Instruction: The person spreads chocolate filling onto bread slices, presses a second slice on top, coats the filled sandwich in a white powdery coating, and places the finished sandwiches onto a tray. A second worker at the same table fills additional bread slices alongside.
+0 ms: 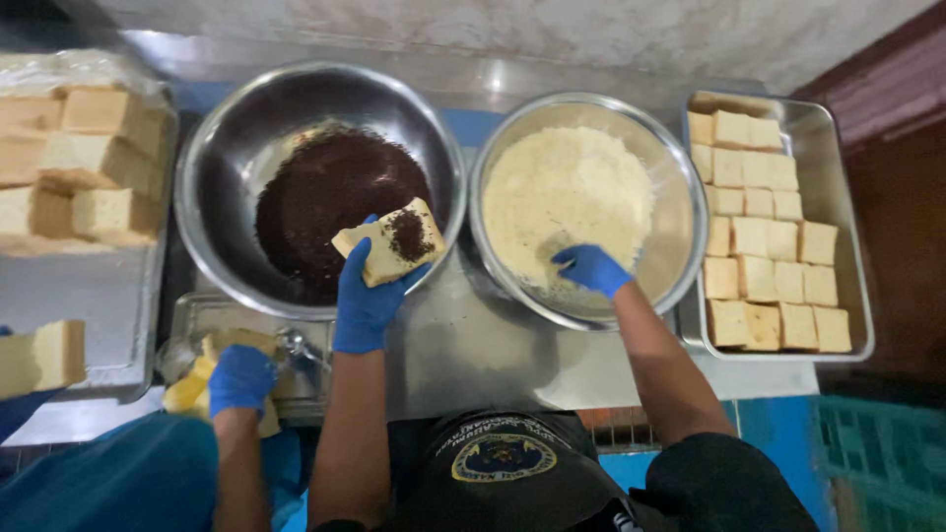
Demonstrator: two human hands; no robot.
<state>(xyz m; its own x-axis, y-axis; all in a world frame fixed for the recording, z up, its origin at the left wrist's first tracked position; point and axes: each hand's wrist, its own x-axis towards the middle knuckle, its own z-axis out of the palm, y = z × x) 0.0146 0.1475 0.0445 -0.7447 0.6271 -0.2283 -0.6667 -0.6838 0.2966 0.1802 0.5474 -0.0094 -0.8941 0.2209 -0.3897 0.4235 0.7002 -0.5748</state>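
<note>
Sprinkles could drop off: left hand (363, 300) pinches cake slice (387, 241) tilted over choc bowl (317, 187). Right hand (589, 268), fingers curled into crumbs in 2nd bowl (581, 202), grip can't tell; may spill over rim.

Your gloves (366, 300) look like smooth blue rubber; the bowls (236, 148) and tray (838, 148) are shiny metal, the cake slice (374, 251) spongy and matt.

sprinkle bowl (320, 182) left of crumb bowl (581, 202), cake tray (843, 187) perhaps touching rightward
</note>
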